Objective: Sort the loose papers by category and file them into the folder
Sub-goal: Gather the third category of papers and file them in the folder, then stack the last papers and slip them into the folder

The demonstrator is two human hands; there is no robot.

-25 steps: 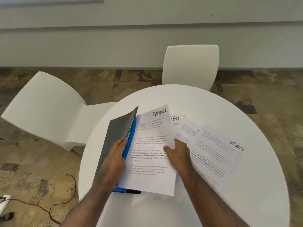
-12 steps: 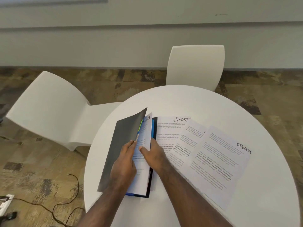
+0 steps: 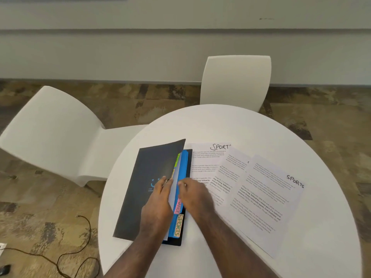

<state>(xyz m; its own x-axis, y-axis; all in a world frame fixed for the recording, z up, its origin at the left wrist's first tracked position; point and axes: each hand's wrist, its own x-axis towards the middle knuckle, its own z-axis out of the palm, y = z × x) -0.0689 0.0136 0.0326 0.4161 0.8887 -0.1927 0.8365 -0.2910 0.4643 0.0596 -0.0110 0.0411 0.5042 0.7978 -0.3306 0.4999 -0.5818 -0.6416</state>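
A black folder (image 3: 148, 177) lies on the round white table (image 3: 230, 123), its front cover lifted at the right edge. Blue dividers (image 3: 183, 167) show inside, with a pink tab (image 3: 177, 206) and an orange tab reading SPORTS (image 3: 178, 225). My left hand (image 3: 158, 205) rests on the cover and holds its edge together with a white sheet (image 3: 173, 192) tucked under it. My right hand (image 3: 194, 195) lies against the dividers, fingers curled, holding nothing that I can see. Three loose sheets marked SPORTS (image 3: 267, 197) are fanned out to the right of the folder.
One white chair (image 3: 236, 81) stands behind the table and another (image 3: 50, 133) at its left. A dark cable (image 3: 80, 243) snakes across the patterned carpet at the lower left.
The FINANCE sheet has slid into the folder until only its edge shows. The cover has come down over it, and my right hand has moved off the sheet onto the dividers.
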